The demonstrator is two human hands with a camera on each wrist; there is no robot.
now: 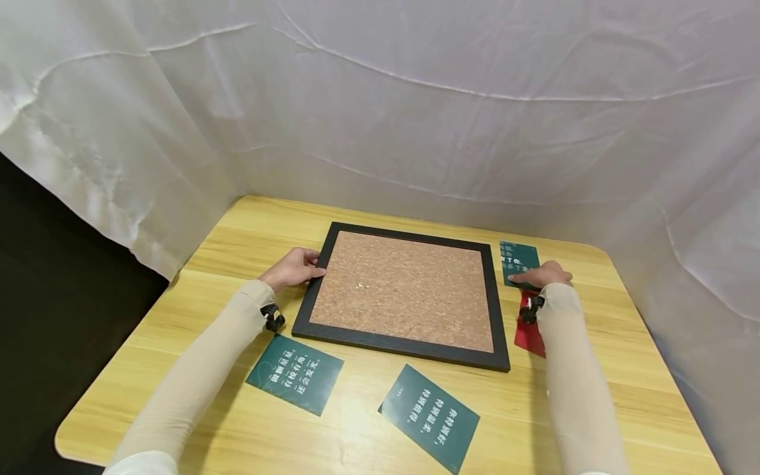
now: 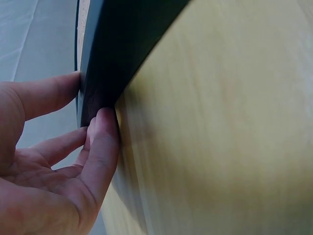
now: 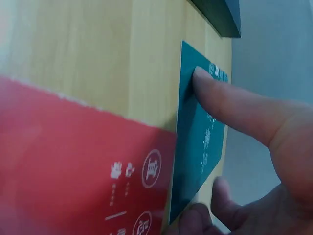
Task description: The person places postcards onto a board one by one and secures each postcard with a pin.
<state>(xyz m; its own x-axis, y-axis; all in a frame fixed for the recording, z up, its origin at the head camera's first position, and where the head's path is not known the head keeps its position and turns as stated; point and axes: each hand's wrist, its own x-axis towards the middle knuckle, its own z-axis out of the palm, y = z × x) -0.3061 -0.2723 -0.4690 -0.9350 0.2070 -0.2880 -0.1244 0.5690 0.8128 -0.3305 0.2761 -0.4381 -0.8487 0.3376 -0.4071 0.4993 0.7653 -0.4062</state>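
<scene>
A cork board [image 1: 406, 290] in a black frame [image 1: 400, 344] lies on the table. My left hand [image 1: 293, 267] grips the frame's left side, the thumb on its upper face and the fingers curled beneath the edge, as the left wrist view shows. At the right, a green card [image 1: 520, 256] with white writing lies beside the board. My right hand [image 1: 543, 274] holds this card by its near part, with the thumb [image 3: 215, 93] flat on the printed face and fingertips at its edge. A red card [image 3: 83, 156] lies under the right wrist, next to the green one.
Two more green cards lie in front of the board, one at the left [image 1: 295, 375] and one nearer the middle [image 1: 429, 419]. White cloth [image 1: 415, 112] hangs behind the wooden table [image 1: 356, 442] and along its sides.
</scene>
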